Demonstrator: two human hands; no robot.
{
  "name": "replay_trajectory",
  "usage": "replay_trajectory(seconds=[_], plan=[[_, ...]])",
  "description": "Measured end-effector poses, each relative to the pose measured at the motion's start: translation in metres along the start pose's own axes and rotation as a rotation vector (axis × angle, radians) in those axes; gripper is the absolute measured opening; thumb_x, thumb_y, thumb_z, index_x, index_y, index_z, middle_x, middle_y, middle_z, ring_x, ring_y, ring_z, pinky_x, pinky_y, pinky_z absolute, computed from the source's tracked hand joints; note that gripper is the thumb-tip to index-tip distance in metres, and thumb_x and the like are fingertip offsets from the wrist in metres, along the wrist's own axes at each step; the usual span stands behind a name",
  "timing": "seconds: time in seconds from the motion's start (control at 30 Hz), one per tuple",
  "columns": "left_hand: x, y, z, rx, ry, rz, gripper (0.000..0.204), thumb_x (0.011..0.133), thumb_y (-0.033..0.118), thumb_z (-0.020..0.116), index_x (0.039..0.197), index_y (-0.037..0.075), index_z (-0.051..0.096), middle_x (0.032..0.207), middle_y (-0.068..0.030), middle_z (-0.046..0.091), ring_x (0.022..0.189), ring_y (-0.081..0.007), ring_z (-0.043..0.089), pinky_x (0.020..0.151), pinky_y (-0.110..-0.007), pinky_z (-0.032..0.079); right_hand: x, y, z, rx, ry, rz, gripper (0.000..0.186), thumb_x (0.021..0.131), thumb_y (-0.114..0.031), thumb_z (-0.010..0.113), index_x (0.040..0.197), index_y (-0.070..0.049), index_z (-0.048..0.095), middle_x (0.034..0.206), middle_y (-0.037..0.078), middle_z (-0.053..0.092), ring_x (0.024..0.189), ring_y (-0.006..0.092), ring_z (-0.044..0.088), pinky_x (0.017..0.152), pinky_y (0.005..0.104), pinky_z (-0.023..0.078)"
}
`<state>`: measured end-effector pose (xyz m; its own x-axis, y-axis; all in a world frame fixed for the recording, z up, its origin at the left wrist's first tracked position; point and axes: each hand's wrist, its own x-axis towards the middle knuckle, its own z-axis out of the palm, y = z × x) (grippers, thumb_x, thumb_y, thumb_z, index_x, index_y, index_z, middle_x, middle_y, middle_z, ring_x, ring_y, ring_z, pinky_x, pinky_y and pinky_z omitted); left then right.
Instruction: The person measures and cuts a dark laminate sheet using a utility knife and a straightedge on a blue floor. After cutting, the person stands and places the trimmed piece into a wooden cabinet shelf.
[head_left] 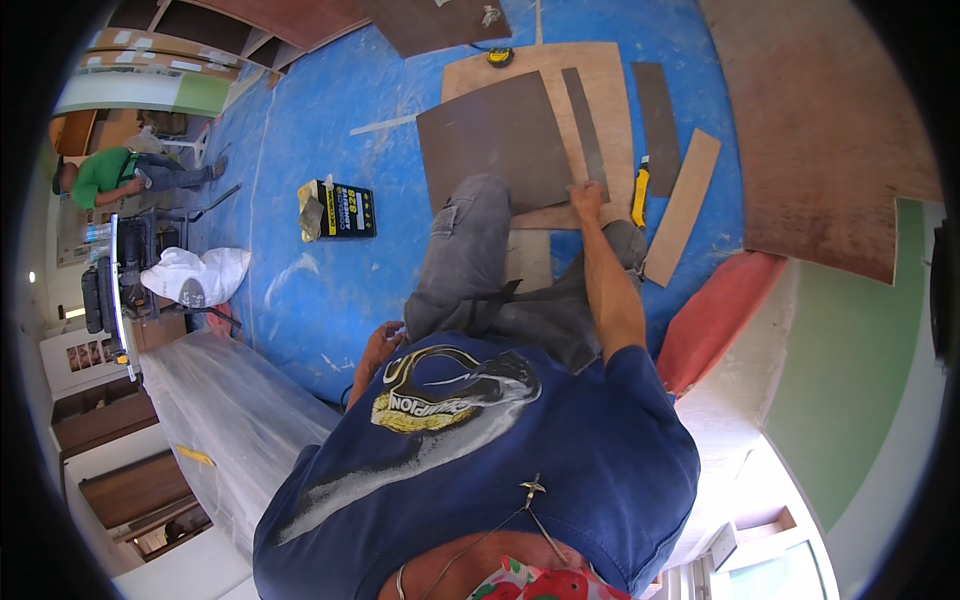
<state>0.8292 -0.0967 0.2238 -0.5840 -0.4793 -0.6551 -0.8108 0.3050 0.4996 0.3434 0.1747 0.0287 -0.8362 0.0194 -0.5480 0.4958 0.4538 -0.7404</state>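
Note:
I sit on a blue floor covering (320,120) with my legs in grey trousers stretched forward. My right hand (586,198) reaches out and grips the near end of a narrow dark brown strip (584,120). The strip lies on a light plywood board (605,75), beside a large dark brown sheet (492,138). A yellow utility knife (640,192) lies just right of that hand. My left hand (380,346) rests by my left thigh on the floor, fingers apart and holding nothing; my shirt hides part of it.
A second dark strip (657,112) and a pale wooden strip (684,205) lie to the right, a yellow tape measure (500,57) at the far end. A black-and-yellow box (342,210), a white bag (196,275), a plastic-wrapped slab (230,410) and a person in green (105,175) are left. A big brown board (820,130) stands right.

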Motion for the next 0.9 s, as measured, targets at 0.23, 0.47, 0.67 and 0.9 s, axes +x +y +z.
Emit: replay_trajectory(seconds=[0.23, 0.47, 0.67, 0.9], plan=[[0.028, 0.027, -0.015, 0.193, 0.111, 0.134, 0.042, 0.094, 0.024, 0.07, 0.13, 0.003, 0.064, 0.125, -0.0219, 0.068, 0.121, -0.0359, 0.062, 0.101, -0.045, 0.049, -0.002, 0.004, 0.022, 0.081, -0.357, -0.194, 0.038, 0.088, -0.028, 0.074, 0.109, 0.003, 0.073, 0.108, 0.016, 0.073, 0.109, 0.0243, 0.065, 0.094, 0.0342, 0.049], [0.048, 0.065, -0.024, 0.148, 0.218, 0.385, 0.041, 0.092, 0.025, 0.072, 0.127, 0.004, 0.067, 0.123, -0.0215, 0.067, 0.116, -0.0359, 0.063, 0.1, -0.044, 0.049, -0.035, -0.018, 0.02, 0.718, -0.277, -0.078, 0.033, 0.095, -0.024, 0.069, 0.122, -0.005, 0.064, 0.089, 0.012, 0.067, 0.093, 0.0196, 0.064, 0.075, 0.0347, 0.055], [0.059, 0.083, -0.017, 0.111, 0.325, 0.546, 0.037, 0.092, 0.024, 0.071, 0.123, 0.003, 0.068, 0.117, -0.0212, 0.069, 0.11, -0.0349, 0.065, 0.097, -0.042, 0.05, -0.048, -0.026, 0.029, 0.655, -0.356, 0.047, 0.03, 0.099, -0.028, 0.065, 0.117, -0.005, 0.056, 0.099, 0.012, 0.062, 0.091, 0.0214, 0.062, 0.064, 0.0345, 0.054], [0.069, 0.145, -0.039, -0.392, 0.518, 0.632, 0.024, 0.096, 0.013, 0.065, 0.116, 0.001, 0.07, 0.116, -0.0171, 0.068, 0.107, -0.029, 0.066, 0.095, -0.037, 0.051, -0.077, -0.043, 0.015, 1.045, -0.072, -0.141, 0.037, 0.099, -0.032, 0.065, 0.12, -0.002, 0.056, 0.117, 0.015, 0.06, 0.099, 0.0271, 0.062, 0.081, 0.0419, 0.054]])
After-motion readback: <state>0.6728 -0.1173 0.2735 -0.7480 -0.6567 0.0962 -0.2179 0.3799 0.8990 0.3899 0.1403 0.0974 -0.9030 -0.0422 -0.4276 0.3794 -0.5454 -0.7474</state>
